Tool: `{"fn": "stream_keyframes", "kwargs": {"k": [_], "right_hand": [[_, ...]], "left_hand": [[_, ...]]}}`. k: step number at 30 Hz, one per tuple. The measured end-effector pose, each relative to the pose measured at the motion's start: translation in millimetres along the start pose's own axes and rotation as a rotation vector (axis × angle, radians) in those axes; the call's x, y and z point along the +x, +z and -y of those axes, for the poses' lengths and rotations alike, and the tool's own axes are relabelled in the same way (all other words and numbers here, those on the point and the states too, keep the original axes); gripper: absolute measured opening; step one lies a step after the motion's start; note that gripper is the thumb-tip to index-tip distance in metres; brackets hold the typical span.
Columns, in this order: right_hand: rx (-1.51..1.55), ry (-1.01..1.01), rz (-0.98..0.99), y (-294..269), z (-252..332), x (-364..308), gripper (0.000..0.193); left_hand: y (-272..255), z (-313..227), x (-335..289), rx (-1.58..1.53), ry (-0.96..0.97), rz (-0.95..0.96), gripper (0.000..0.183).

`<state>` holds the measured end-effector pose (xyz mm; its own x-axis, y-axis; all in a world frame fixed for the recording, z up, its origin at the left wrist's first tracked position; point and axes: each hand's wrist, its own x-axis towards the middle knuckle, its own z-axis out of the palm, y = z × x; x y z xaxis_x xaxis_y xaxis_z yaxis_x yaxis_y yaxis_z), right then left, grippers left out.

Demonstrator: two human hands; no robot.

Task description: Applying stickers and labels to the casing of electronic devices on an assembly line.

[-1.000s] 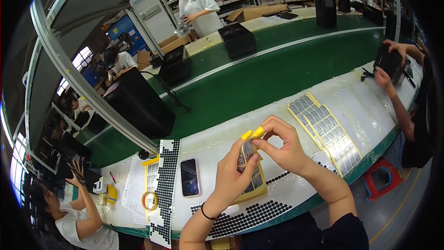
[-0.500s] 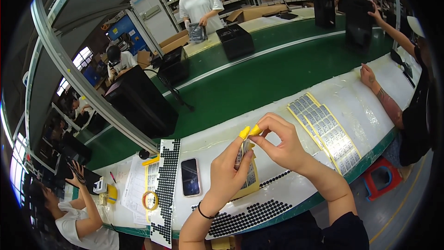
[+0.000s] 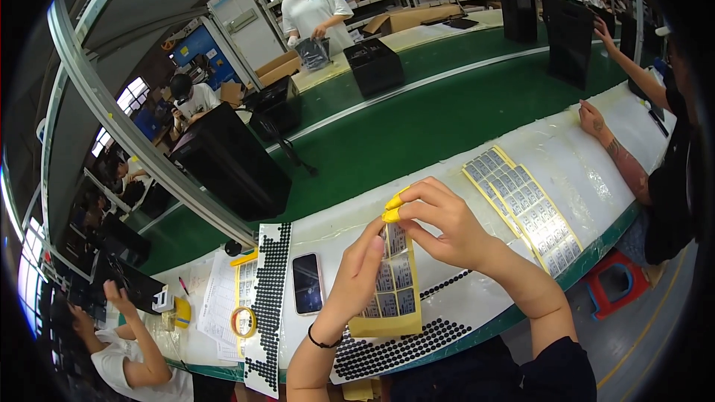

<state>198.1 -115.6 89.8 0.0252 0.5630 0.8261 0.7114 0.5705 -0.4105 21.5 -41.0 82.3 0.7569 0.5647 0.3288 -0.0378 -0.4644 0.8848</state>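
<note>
Two hands at label sheet, left pinching it.

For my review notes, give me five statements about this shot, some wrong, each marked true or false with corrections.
1. The left hand holds a yellow-backed label sheet. True.
2. The right hand lies flat on the bench. False: the right hand is raised, fingers bent at the sheet's top end.
3. A dark band circles the right wrist. False: the dark band is on the left wrist.
4. A phone lies right of the long black-dotted strip. True.
5. The tape roll lies right of the phone. False: the tape roll is to its left.
</note>
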Motion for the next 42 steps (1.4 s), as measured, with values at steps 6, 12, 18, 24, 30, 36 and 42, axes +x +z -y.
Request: {"fn": "stream_keyframes", "kwargs": {"k": [6,12,18,24,30,36,42], "right_hand": [[0.031,-0.032,0.017,1.9,-1.5,0.2,0.017],[-0.053,-0.142,0.015,-0.4,-9.5,-3.7,0.018],[0.228,0.027,-0.015,-17.8,-9.3,-9.7,0.023],[0.362,0.258,0.057,-29.6,-27.8,-15.4,0.014],[0.472,0.389,0.055,-22.9,-39.0,-14.5,0.020],[0.398,0.471,0.068,-30.3,-50.1,-16.7,0.027],[0.427,0.578,0.110,-30.3,-67.7,-20.9,0.028]], "left_hand": [[-0.9,2.5,2.6,-0.134,-0.160,0.017,0.039],[-3.8,13.4,8.1,-0.076,-0.220,-0.004,0.036],[-32.8,50.7,18.5,0.208,-0.114,-0.022,0.034],[-64.0,57.8,34.9,0.579,-0.189,-0.020,0.034],[-84.2,136.4,43.4,0.607,-0.362,-0.036,0.036],[-81.2,177.4,48.6,0.840,-0.152,-0.154,0.035],[-147.3,202.6,86.8,0.700,0.156,-0.613,0.034]]}}
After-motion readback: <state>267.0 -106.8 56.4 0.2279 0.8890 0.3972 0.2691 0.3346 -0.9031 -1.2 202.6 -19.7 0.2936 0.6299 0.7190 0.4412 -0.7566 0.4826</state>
